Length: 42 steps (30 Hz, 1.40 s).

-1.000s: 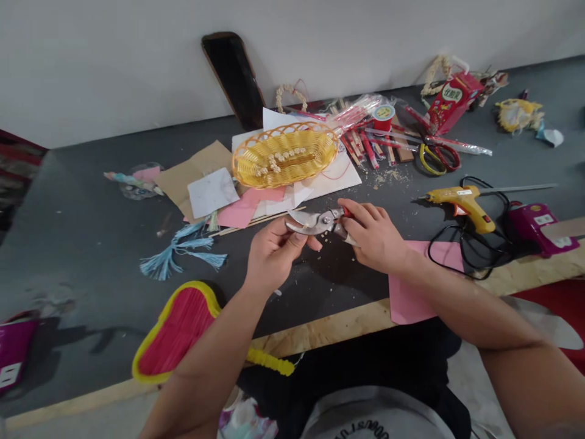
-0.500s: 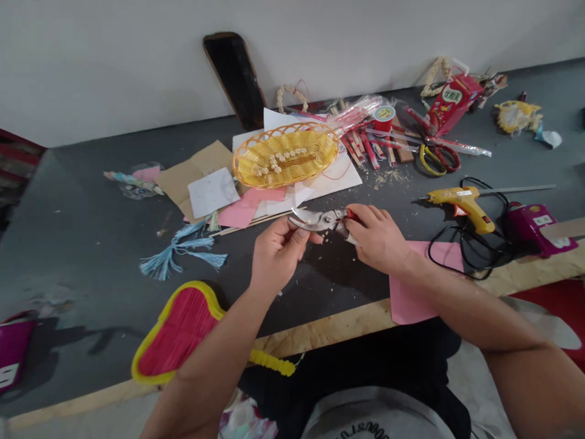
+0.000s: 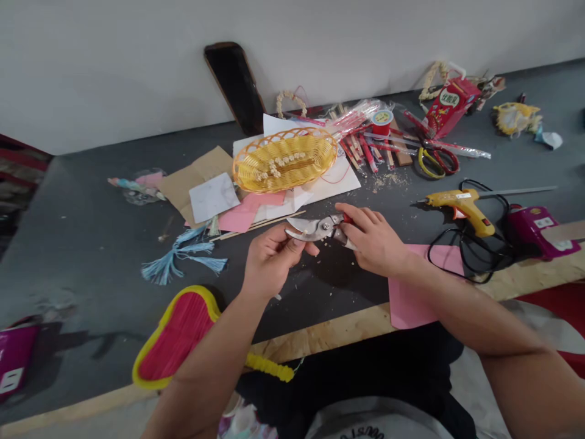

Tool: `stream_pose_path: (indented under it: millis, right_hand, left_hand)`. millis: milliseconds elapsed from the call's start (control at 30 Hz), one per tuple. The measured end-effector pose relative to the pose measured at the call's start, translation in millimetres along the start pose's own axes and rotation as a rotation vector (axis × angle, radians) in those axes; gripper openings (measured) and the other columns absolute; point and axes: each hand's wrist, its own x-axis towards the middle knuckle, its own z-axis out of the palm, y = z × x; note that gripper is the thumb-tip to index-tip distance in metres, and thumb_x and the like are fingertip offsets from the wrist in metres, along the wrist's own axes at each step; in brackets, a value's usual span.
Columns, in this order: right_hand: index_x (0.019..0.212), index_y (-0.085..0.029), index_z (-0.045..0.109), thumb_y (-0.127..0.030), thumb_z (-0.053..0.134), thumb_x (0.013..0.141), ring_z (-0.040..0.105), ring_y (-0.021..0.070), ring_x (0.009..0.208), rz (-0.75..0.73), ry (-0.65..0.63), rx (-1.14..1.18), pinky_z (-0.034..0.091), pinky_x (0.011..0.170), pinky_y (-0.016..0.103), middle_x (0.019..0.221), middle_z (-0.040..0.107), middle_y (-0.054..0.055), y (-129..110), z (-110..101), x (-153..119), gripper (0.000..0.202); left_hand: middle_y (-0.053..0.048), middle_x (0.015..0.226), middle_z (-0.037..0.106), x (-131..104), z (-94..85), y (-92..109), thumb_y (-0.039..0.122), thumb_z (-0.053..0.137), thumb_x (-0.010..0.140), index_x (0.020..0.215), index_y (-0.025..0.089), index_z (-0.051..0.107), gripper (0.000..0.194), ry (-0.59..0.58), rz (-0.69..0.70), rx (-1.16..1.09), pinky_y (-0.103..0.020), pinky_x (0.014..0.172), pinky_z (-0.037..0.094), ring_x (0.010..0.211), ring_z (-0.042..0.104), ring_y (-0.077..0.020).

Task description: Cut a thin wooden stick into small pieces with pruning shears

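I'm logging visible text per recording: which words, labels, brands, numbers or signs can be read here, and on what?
Red drink carton: "优酸乳", middle character blurred.
Grey clothing: dark letters, cut off by the frame; not reliably readable.
Thread spool: label too small.
Glue gun: label too small.
Purple box near it: markings too small.
Purple box at far left: markings unreadable.
Shears: no readable lettering.

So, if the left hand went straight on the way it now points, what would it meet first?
Probably the shears; their blades look very close to the left fingers, though depth is unclear.
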Motion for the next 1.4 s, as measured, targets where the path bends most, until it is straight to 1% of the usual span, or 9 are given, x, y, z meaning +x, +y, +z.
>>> stream_pose_path:
  millis: [167, 367, 567, 733, 900, 967, 1133, 1267, 1400]
  right_hand:
    - [0.118, -0.018, 0.063, -0.007, 0.054, 0.077, 0.053, 0.0302, 0.117, 0.010, 0.000, 0.026, 0.046, 0.090, 0.044, 0.149, 0.050, 0.016, 1, 1, 1, 0.044]
    - [0.115, -0.019, 0.065, -0.006, 0.053, 0.078, 0.056, 0.0278, 0.107, 0.044, -0.005, -0.014, 0.047, 0.086, 0.041, 0.137, 0.057, 0.014, -2, 2, -1, 0.040]
    - [0.114, -0.019, 0.065, -0.004, 0.053, 0.077, 0.055, 0.0278, 0.108, 0.083, -0.018, -0.047, 0.046, 0.085, 0.040, 0.128, 0.059, 0.014, -3, 4, -2, 0.042]
    - [0.118, -0.020, 0.063, -0.010, 0.050, 0.086, 0.055, 0.0286, 0.110, 0.123, -0.007, -0.080, 0.045, 0.083, 0.041, 0.138, 0.057, 0.014, -4, 3, 2, 0.036]
    - [0.122, -0.020, 0.060, -0.009, 0.054, 0.081, 0.052, 0.0322, 0.116, 0.094, -0.037, -0.079, 0.045, 0.084, 0.045, 0.153, 0.046, 0.015, -5, 1, 1, 0.043]
    - [0.123, -0.019, 0.058, -0.010, 0.054, 0.079, 0.050, 0.0331, 0.119, 0.068, -0.044, -0.068, 0.045, 0.088, 0.047, 0.157, 0.041, 0.015, -4, 0, 0, 0.045]
    - [0.124, -0.019, 0.057, -0.011, 0.054, 0.080, 0.048, 0.0331, 0.125, 0.020, -0.026, -0.028, 0.042, 0.098, 0.050, 0.160, 0.037, 0.016, -1, -3, -1, 0.045]
    - [0.119, -0.019, 0.059, -0.010, 0.053, 0.081, 0.052, 0.0321, 0.122, 0.023, -0.006, 0.002, 0.044, 0.096, 0.049, 0.155, 0.044, 0.016, 2, -1, -1, 0.040]
    - [0.111, -0.017, 0.058, -0.011, 0.052, 0.081, 0.057, 0.0310, 0.116, 0.029, 0.049, 0.097, 0.048, 0.091, 0.046, 0.147, 0.053, 0.018, 6, 6, -1, 0.032]
  left_hand:
    - [-0.005, 0.065, 0.072, 2, 1.7, 3, 0.044, 0.078, 0.080, 0.079, 0.016, 0.071, 0.029, 0.014, -0.044, -0.051, -0.020, 0.039, 0.022, 0.039, 0.032, -0.0038]
    - [-0.005, 0.065, 0.070, 3, 1.8, 0, 0.044, 0.076, 0.081, 0.075, 0.016, 0.070, 0.030, 0.031, -0.062, -0.027, -0.021, 0.040, 0.020, 0.040, 0.032, -0.0036]
    - [-0.005, 0.064, 0.069, 3, 4.0, -3, 0.045, 0.073, 0.084, 0.076, 0.015, 0.070, 0.031, 0.068, -0.047, 0.020, -0.022, 0.039, 0.022, 0.040, 0.031, -0.0042]
    - [-0.005, 0.079, 0.076, 3, 6.6, -2, 0.039, 0.072, 0.087, 0.091, 0.018, 0.072, 0.022, 0.139, 0.069, 0.204, -0.021, 0.048, 0.038, 0.049, 0.048, -0.0074]
    - [-0.001, 0.063, 0.069, 0, 9.2, 0, 0.038, 0.071, 0.088, 0.083, 0.017, 0.073, 0.021, 0.177, 0.121, 0.250, -0.022, 0.046, 0.034, 0.045, 0.044, -0.0080]
    - [-0.001, 0.059, 0.067, -2, 8.3, -1, 0.038, 0.071, 0.087, 0.081, 0.017, 0.074, 0.022, 0.173, 0.113, 0.233, -0.023, 0.044, 0.030, 0.044, 0.041, -0.0082]
    - [-0.007, 0.073, 0.075, -1, 2.7, -2, 0.041, 0.075, 0.084, 0.080, 0.017, 0.073, 0.025, 0.088, 0.061, 0.097, -0.023, 0.042, 0.028, 0.043, 0.038, -0.0066]
    - [-0.009, 0.074, 0.077, 2, 0.4, 0, 0.043, 0.076, 0.083, 0.078, 0.016, 0.070, 0.028, 0.017, 0.003, 0.014, -0.022, 0.040, 0.025, 0.040, 0.034, -0.0051]
    - [-0.008, 0.074, 0.077, 2, 0.3, 1, 0.042, 0.076, 0.083, 0.080, 0.017, 0.071, 0.026, 0.017, -0.012, -0.006, -0.021, 0.040, 0.024, 0.040, 0.033, -0.0045]
